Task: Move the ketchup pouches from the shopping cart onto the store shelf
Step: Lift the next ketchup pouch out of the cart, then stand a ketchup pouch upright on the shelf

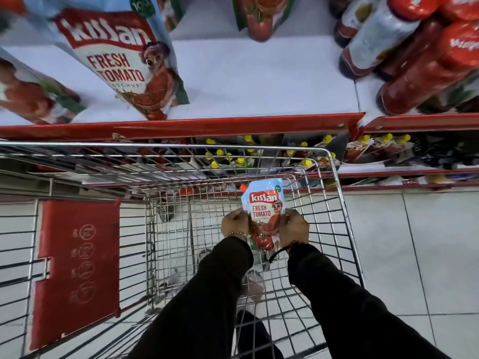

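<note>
A light-blue and red ketchup pouch (263, 203) with an orange spout stands upright inside the wire shopping cart (334, 167). My left hand (234, 224) grips its left edge and my right hand (294, 228) grips its right edge. Above the cart runs the white store shelf (246, 81) with a red front lip. On the shelf's left part stand more ketchup pouches: a big one (121, 60) at the front, another (33, 97) at the far left, a third (259, 16) further back.
Red sauce bottles (425, 81) crowd the shelf's right end. A lower shelf behind the cart holds bottles with yellow caps (305, 161). The cart's red child-seat flap (77, 268) is at the left. White floor tiles (414, 255) lie to the right.
</note>
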### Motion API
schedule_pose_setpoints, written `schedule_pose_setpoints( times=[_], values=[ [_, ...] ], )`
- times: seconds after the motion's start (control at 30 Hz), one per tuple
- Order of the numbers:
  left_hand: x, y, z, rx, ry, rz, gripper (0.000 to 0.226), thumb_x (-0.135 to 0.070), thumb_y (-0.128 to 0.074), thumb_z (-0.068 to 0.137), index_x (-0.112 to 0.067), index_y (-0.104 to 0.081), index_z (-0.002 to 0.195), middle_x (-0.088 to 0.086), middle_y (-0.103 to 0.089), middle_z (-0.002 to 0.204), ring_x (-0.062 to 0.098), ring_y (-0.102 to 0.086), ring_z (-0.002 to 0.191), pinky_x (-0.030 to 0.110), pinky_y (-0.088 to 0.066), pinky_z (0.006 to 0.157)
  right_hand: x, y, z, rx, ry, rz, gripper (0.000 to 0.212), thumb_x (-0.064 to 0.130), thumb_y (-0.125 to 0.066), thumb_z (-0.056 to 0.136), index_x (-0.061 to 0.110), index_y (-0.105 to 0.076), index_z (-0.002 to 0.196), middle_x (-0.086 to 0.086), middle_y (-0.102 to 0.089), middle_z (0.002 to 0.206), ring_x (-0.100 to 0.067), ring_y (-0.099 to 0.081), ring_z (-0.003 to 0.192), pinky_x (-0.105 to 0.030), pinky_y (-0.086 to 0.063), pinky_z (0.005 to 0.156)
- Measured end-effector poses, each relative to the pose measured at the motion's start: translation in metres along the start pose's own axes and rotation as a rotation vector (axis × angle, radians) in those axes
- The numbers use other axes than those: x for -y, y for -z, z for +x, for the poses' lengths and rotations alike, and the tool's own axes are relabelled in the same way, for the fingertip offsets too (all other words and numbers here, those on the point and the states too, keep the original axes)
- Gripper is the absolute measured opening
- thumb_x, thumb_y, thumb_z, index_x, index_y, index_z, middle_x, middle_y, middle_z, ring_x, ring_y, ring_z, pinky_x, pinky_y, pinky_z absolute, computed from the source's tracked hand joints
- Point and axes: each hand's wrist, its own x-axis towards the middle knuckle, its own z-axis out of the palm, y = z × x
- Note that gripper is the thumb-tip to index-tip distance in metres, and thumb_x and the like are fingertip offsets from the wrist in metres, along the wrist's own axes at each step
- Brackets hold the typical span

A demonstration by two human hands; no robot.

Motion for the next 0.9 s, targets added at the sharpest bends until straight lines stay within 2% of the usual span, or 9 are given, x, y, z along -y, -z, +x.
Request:
schedule_pose_setpoints(
  times=[0.1,0.2,0.3,0.33,0.47,0.63,0.7,0.8,0.9],
  values=[
    [-0.005,0.008,-0.014,-0.008,-0.066,0.007,0.028,-0.012,-0.058,0.093,-0.005,-0.069,0.117,0.019,-0.069,0.124,0.037,-0.063,0.120,0.050,-0.051,0.105,0.003,0.006,-0.008,0.013,-0.012,0.031,0.029,0.014,-0.053,0.096,0.006,-0.064,0.122,-0.017,-0.070,0.119,-0.032,-0.066,0.112,-0.030,-0.051,0.089],
    [-0.013,0.017,-0.032,-0.060,-0.125,-0.018,0.026,-0.012,-0.062,0.091,-0.002,-0.071,0.113,0.021,-0.071,0.120,0.039,-0.064,0.116,0.051,-0.053,0.101,0.007,0.015,-0.020,-0.028,0.057,0.066,0.025,0.014,-0.057,0.096,0.007,-0.065,0.118,-0.015,-0.073,0.113,-0.031,-0.069,0.105,-0.026,-0.050,0.084],
    [-0.021,0.029,-0.060,-0.084,-0.213,-0.082,0.026,-0.009,-0.064,0.090,0.003,-0.070,0.111,0.023,-0.070,0.120,0.039,-0.063,0.116,0.052,-0.051,0.102,0.012,0.027,-0.040,-0.062,0.098,0.173,0.021,0.019,-0.055,0.098,0.008,-0.068,0.111,-0.015,-0.074,0.108,-0.024,-0.066,0.076,-0.001,-0.041,0.055],
    [-0.023,0.034,-0.071,-0.100,-0.254,-0.091,0.025,-0.009,-0.066,0.089,0.003,-0.071,0.110,0.023,-0.070,0.119,0.038,-0.064,0.116,0.050,-0.051,0.103,0.013,0.032,-0.047,-0.064,0.113,0.210,0.020,0.018,-0.056,0.098,0.007,-0.068,0.110,-0.015,-0.074,0.107,-0.021,-0.064,0.070,0.002,-0.037,0.050],
    [-0.035,0.053,-0.115,-0.110,-0.432,-0.101,0.026,-0.014,-0.067,0.089,0.000,-0.072,0.111,0.016,-0.073,0.115,0.023,-0.067,0.101,0.044,-0.056,0.097,0.022,0.053,-0.077,-0.052,0.167,0.309,0.020,0.016,-0.058,0.097,0.006,-0.069,0.111,-0.012,-0.073,0.110,-0.026,-0.067,0.098,-0.021,-0.043,0.082],
    [-0.053,0.074,-0.157,-0.076,-0.625,-0.171,0.024,-0.010,-0.064,0.091,0.001,-0.069,0.111,0.019,-0.071,0.115,0.021,-0.065,0.097,0.035,-0.055,0.090,0.041,0.083,-0.114,-0.033,0.252,0.508,0.015,0.013,-0.060,0.096,0.006,-0.066,0.108,-0.013,-0.069,0.111,-0.034,-0.066,0.107,-0.052,-0.056,0.093],
    [-0.062,0.079,-0.170,-0.056,-0.689,-0.205,0.020,-0.008,-0.063,0.091,0.001,-0.069,0.109,0.022,-0.070,0.115,0.021,-0.064,0.098,0.035,-0.055,0.088,0.050,0.095,-0.124,-0.034,0.321,0.561,0.014,0.012,-0.060,0.097,0.006,-0.066,0.107,-0.009,-0.068,0.105,-0.033,-0.066,0.106,-0.050,-0.056,0.093],
    [-0.080,0.084,-0.192,-0.048,-0.787,-0.222,0.015,-0.010,-0.064,0.091,-0.012,-0.069,0.105,0.017,-0.072,0.110,0.024,-0.067,0.098,0.032,-0.053,0.087,0.067,0.116,-0.136,-0.093,0.436,0.557,0.012,0.015,-0.061,0.096,0.011,-0.067,0.106,0.002,-0.066,0.098,-0.022,-0.065,0.096,-0.037,-0.056,0.087],
    [-0.101,0.087,-0.209,-0.032,-0.839,-0.223,0.014,-0.016,-0.065,0.091,-0.023,-0.068,0.103,0.006,-0.072,0.106,0.032,-0.069,0.102,0.045,-0.058,0.091,0.083,0.136,-0.140,-0.095,0.511,0.611,0.007,0.018,-0.061,0.096,0.020,-0.066,0.101,0.004,-0.068,0.102,-0.015,-0.064,0.099,-0.027,-0.053,0.083]
  ],
)
